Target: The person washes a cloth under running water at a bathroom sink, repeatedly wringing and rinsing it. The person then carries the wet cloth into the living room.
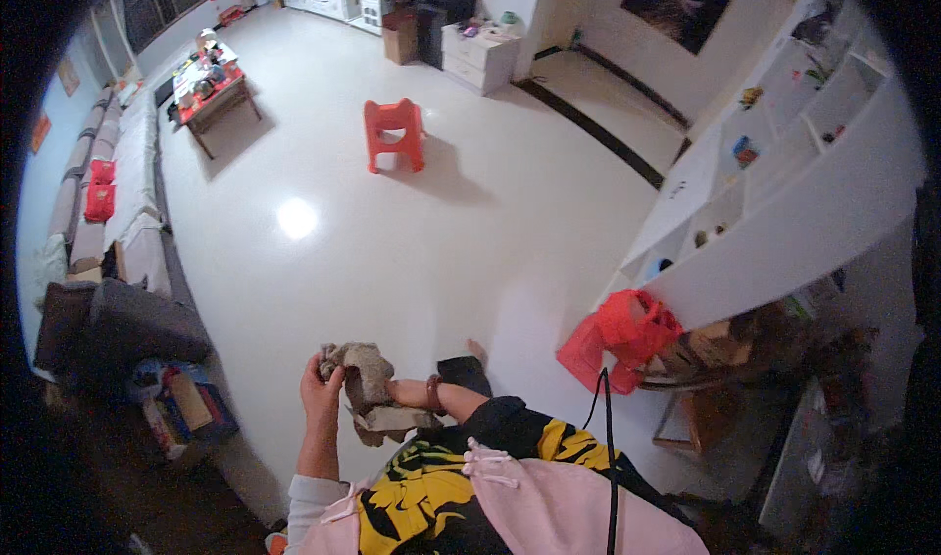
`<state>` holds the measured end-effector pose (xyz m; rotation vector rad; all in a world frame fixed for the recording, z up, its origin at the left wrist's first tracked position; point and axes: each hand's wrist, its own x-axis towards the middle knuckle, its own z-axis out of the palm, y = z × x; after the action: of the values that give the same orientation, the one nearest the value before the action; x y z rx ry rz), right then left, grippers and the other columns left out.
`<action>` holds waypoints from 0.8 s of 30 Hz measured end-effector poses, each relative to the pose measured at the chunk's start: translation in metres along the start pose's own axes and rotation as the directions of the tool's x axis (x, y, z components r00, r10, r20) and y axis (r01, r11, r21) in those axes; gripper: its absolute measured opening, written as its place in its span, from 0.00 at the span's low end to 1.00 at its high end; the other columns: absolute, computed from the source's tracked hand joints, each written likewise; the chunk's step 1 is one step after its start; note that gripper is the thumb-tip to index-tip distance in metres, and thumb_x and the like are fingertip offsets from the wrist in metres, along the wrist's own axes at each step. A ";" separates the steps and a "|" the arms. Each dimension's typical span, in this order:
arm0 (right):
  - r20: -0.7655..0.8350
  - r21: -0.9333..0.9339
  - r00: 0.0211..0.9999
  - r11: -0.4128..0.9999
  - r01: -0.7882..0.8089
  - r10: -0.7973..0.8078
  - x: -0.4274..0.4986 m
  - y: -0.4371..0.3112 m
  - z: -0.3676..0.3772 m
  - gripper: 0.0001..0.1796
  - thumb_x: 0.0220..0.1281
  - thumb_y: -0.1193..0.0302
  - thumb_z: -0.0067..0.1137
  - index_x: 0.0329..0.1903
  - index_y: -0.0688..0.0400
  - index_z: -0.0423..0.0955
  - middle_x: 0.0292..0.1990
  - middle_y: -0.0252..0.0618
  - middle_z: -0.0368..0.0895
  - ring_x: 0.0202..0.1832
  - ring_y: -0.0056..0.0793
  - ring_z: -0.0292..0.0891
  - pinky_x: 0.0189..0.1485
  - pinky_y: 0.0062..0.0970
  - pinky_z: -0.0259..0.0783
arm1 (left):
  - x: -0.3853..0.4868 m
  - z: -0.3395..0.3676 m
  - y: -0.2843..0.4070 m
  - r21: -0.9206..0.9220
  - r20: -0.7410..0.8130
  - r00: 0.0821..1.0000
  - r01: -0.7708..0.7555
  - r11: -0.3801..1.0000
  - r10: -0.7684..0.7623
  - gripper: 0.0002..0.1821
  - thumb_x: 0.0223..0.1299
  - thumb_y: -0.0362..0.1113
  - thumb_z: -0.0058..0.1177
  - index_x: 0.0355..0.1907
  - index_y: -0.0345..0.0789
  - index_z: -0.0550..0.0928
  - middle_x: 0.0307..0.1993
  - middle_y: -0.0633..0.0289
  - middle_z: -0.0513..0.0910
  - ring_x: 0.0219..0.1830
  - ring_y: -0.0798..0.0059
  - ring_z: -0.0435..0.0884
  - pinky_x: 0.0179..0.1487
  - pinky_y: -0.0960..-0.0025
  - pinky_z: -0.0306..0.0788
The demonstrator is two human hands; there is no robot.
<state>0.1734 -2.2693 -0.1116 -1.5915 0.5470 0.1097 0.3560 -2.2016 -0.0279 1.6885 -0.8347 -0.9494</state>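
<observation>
My left hand (322, 389) grips the upper left edge of a crumpled grey-brown cloth-like piece (373, 370), thumb and fingers pinched on it. From the right, my right hand (403, 392) reaches into its folds; the fingers are hidden there, so their grip does not show. A dark red bracelet (434, 393) circles that wrist. Below both hands hangs a stiffer brown part (393, 419) with ragged edges; whether it belongs to the same piece I cannot tell. The bundle is held in front of my body, above the pale floor (353, 275).
A red plastic stool (395, 136) stands ahead. Along the left runs a sofa (140, 158), with a cluttered low table (213, 99) beyond. At right, a red plastic bag (617, 334) sits by a white shelf unit (794, 224). A black cable (610, 437) hangs close by.
</observation>
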 end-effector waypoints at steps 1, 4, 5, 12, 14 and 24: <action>0.017 0.003 1.000 1.000 -0.011 0.011 0.016 0.001 -0.022 0.42 0.69 0.39 0.18 0.58 0.60 0.70 0.52 0.52 0.77 0.54 0.48 0.72 0.60 0.41 0.62 | 0.016 0.005 0.010 -0.036 -0.053 0.998 0.025 0.999 -0.027 0.18 0.59 0.35 0.57 0.49 0.30 0.75 0.38 0.63 0.81 0.39 0.79 0.78 0.44 0.72 0.73; 0.049 0.156 0.999 0.988 -0.012 0.005 0.032 0.004 -0.098 0.42 0.69 0.38 0.19 0.59 0.58 0.71 0.53 0.50 0.76 0.54 0.45 0.73 0.60 0.40 0.63 | 0.068 0.038 0.042 -0.132 -0.159 0.986 0.036 0.991 -0.057 0.13 0.64 0.40 0.53 0.43 0.32 0.76 0.35 0.65 0.80 0.36 0.80 0.77 0.42 0.73 0.72; 0.064 0.216 0.997 0.975 -0.047 0.034 0.030 0.001 -0.124 0.42 0.69 0.38 0.18 0.59 0.58 0.71 0.54 0.50 0.76 0.54 0.45 0.73 0.60 0.40 0.63 | 0.087 0.052 0.054 -0.189 -0.178 0.984 -0.001 0.982 -0.033 0.12 0.66 0.41 0.51 0.41 0.32 0.75 0.34 0.66 0.79 0.36 0.81 0.76 0.42 0.73 0.72; -0.086 0.367 0.971 0.913 -0.177 0.223 0.033 -0.022 -0.300 0.57 0.57 0.26 0.12 0.61 0.62 0.69 0.55 0.56 0.74 0.58 0.47 0.70 0.64 0.37 0.57 | 0.207 0.111 0.111 -0.123 -0.195 0.976 -0.122 0.985 0.096 0.14 0.73 0.43 0.42 0.37 0.34 0.73 0.33 0.67 0.74 0.36 0.83 0.71 0.45 0.75 0.70; -0.147 0.384 0.933 0.888 -0.252 0.329 0.042 -0.019 -0.325 0.57 0.57 0.26 0.11 0.60 0.61 0.70 0.56 0.55 0.73 0.58 0.47 0.70 0.65 0.36 0.57 | 0.233 0.124 0.122 -0.020 -0.201 0.977 -0.078 0.997 0.073 0.14 0.72 0.44 0.43 0.38 0.34 0.73 0.32 0.67 0.74 0.37 0.82 0.71 0.45 0.75 0.69; -0.226 0.634 0.973 0.764 0.117 0.039 0.123 0.037 -0.471 0.35 0.67 0.44 0.45 0.63 0.60 0.66 0.53 0.43 0.76 0.56 0.32 0.70 0.60 0.31 0.64 | 0.429 0.207 0.141 0.259 0.376 0.876 0.214 0.942 -0.303 0.20 0.63 0.46 0.54 0.48 0.31 0.79 0.35 0.63 0.82 0.34 0.78 0.79 0.37 0.73 0.74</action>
<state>0.1471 -2.7561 -0.1417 -0.9314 0.6421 -0.2790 0.3555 -2.6989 -0.0236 1.8421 -1.0276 -1.4854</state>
